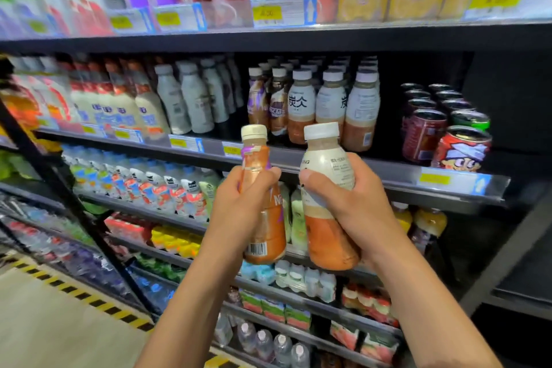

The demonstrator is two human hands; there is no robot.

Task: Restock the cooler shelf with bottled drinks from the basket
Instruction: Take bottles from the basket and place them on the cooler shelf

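glossy plastic bottles (327, 197); matt dark metal shelf (403, 179).

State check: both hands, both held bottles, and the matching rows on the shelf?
left hand: shut on the orange coffee bottle
right hand: shut on the white-label bottle
orange coffee bottle: capped, upright, off the shelf
white-label bottle: capped, tilted slightly, off the shelf
white-label row: upright, capped
cans: upright, unopened

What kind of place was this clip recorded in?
Most likely a convenience store or supermarket drinks aisle. Tiered dark shelves hold rows of bottled and canned drinks, yellow price tags line the shelf edges, and each hand holds a coffee bottle in front of matching bottles.
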